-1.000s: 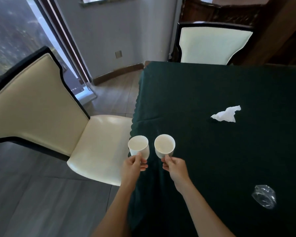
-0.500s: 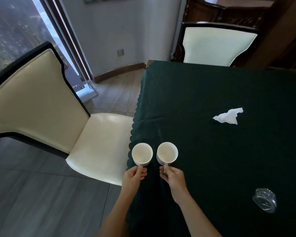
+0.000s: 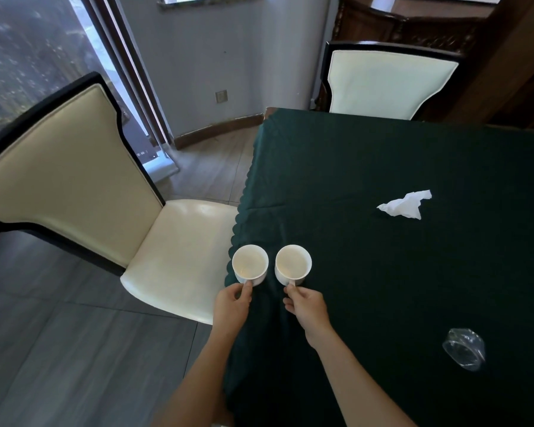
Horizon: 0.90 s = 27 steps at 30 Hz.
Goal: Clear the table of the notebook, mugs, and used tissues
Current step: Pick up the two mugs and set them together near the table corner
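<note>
Two white mugs are side by side at the table's left edge, both empty as far as I can see. My left hand (image 3: 233,303) grips the handle of the left mug (image 3: 249,265), which hangs over the scalloped edge of the dark green tablecloth (image 3: 367,155). My right hand (image 3: 305,305) grips the handle of the right mug (image 3: 293,265), above the cloth. A crumpled white tissue (image 3: 406,205) lies on the cloth to the right, further in. No notebook is in view.
A crumpled clear plastic wrapper (image 3: 463,349) lies at the near right of the table. A cream chair (image 3: 111,192) stands close to the table's left side, its seat just beside the mugs. Another cream chair (image 3: 389,81) is at the far end. Grey floor to the left.
Both mugs have come nearer to me and tipped more upright, so I now look down into them. The tissue and wrapper have not moved.
</note>
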Available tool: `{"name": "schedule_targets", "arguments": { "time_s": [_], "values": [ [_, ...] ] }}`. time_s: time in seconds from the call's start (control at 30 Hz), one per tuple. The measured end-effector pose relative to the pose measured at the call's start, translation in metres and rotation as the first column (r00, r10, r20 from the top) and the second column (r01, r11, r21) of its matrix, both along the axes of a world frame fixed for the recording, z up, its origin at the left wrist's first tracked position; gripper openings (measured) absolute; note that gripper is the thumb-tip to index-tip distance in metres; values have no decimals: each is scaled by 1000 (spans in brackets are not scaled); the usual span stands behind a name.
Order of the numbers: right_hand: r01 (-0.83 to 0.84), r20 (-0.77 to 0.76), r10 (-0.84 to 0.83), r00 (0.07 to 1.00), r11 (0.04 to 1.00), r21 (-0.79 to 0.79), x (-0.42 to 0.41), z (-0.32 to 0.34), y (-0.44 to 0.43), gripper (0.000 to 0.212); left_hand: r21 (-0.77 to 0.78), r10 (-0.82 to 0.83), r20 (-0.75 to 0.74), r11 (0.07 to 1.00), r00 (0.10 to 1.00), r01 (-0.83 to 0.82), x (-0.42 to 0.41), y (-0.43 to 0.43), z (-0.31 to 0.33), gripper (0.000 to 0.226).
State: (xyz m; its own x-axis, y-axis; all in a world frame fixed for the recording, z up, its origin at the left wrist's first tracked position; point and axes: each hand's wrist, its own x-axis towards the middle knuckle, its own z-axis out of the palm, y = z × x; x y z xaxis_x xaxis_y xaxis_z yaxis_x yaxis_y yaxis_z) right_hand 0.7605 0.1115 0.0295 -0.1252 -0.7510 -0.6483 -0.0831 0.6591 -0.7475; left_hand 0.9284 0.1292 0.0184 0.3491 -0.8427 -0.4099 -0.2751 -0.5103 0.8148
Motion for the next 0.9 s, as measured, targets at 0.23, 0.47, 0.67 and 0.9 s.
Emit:
{"name": "schedule_targets", "arguments": {
  "time_s": [0.23, 0.47, 0.67, 0.9],
  "values": [
    [-207, -166, 197, 966, 977, -46, -25, 6, 8, 31, 45, -47, 113, 998, 992, 42, 6, 6, 23, 31],
    [-332, -277, 296, 914, 938, -94, -85, 31, 18, 37, -11, 0, 260, 1000, 966, 3, -6, 24, 40, 29],
    [-462, -425, 375, 824, 878, -122, -159, 45, 36, 35, 29, -120, 322, 993, 939, 117, -61, 49, 54, 27],
    [-394, -499, 281, 820, 909, -134, -254, 53, 53, 32, 233, -520, 332, 854, 787, 466, -108, 39, 80, 19]
  ]
}}
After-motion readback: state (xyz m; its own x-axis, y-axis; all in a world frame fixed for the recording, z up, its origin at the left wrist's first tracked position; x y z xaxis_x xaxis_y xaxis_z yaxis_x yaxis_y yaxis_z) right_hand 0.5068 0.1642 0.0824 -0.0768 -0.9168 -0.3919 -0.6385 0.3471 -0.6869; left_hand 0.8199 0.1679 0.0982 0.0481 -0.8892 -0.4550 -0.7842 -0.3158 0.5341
